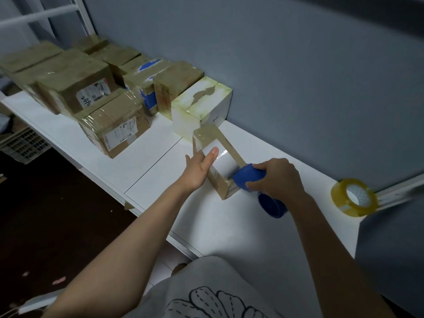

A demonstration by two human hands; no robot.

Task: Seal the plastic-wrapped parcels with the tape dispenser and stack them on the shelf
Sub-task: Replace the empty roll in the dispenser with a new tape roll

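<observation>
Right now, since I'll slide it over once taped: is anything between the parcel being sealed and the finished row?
Nothing visible does. The parcel lies right by the white box ending the row, and the shelf towards the brown parcels is bare. The spare tape roll lies on its other side.

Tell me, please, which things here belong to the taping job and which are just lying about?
On the job: white parcel, steadied by the left hand; blue tape dispenser, gripped by the right hand; taped parcels on the shelf.
Lying about: clear tape roll; slatted crate below the shelf.
</observation>
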